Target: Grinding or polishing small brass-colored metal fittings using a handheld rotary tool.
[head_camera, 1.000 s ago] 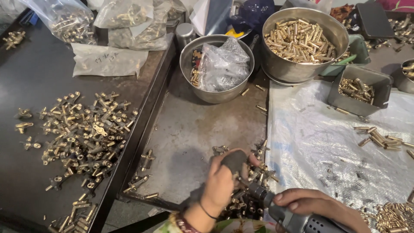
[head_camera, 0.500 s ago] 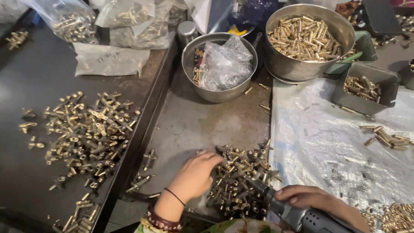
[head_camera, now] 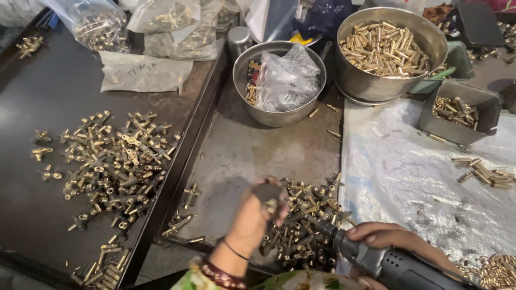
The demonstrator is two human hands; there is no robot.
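Left grip: left hand [head_camera: 257,215] fingers pinched together on a small brass fitting [head_camera: 271,204], raised just above the pile; held at the fingertips, likely so one end stays free for the tool.
Right grip: right hand [head_camera: 395,241] wrapped tight round the body of a grey power driver [head_camera: 376,260], thumb on top; tool lies low, nose pointing left toward the pile.
Driver tip: near the held fitting but apart from it, no contact visible.
Head view, centre: loose pile of brass fittings [head_camera: 306,225] on the grey counter [head_camera: 252,156], right under both hands, kept within easy reach I'd judge.
Head view, left: dark tray [head_camera: 48,91] with a spread heap of brass T-shaped parts [head_camera: 115,161]; a few strays along its edge and on the counter beside it.
Head view, top: steel bowl [head_camera: 279,80] holding a crumpled clear bag and some brass bits; bigger steel pot [head_camera: 389,51] full of brass pins just to its right.
Head view, right: clear plastic sheet [head_camera: 424,182] with scattered pins; grey bin [head_camera: 457,110] of small brass pieces at its top edge.
Back left: plastic bags [head_camera: 97,24] of parts, well apart from the hands.
Hidden: fitting's exact shape, mostly covered by fingers.
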